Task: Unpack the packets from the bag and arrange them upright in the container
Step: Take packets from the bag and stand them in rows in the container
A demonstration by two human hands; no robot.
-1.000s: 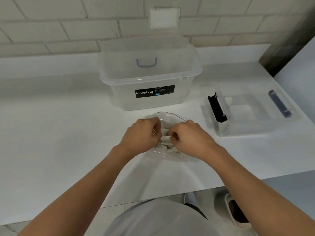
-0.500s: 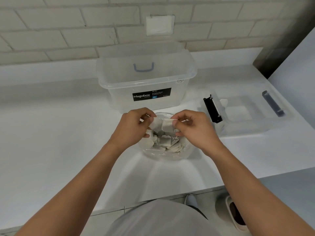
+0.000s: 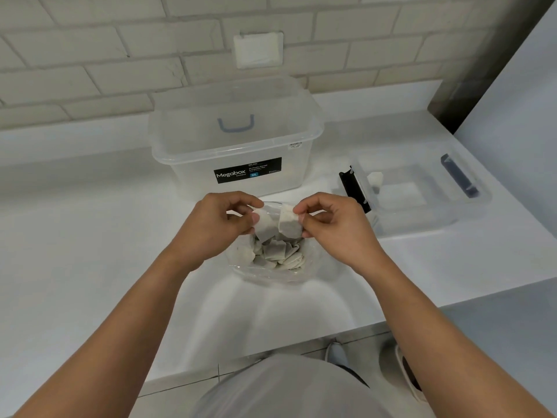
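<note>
A clear plastic bag (image 3: 272,274) sits open on the white counter, with several small whitish packets (image 3: 277,251) inside. Just above its mouth, my left hand (image 3: 217,227) pinches one packet (image 3: 265,226) and my right hand (image 3: 331,224) pinches another packet (image 3: 289,226). The two held packets hang side by side, nearly touching. Behind the bag stands the clear Megabox container (image 3: 235,146), open at the top, with nothing visible inside it.
The container's clear lid (image 3: 422,194) lies upside down to the right, with a black clip and a dark handle. A tiled wall with a white wall plate (image 3: 257,49) rises behind. The counter's front edge is close to my body.
Both hands went from gripping the closed bag top to lifting a packet each out of the opened bag. The packets are now slightly higher and the hands a little further apart.
</note>
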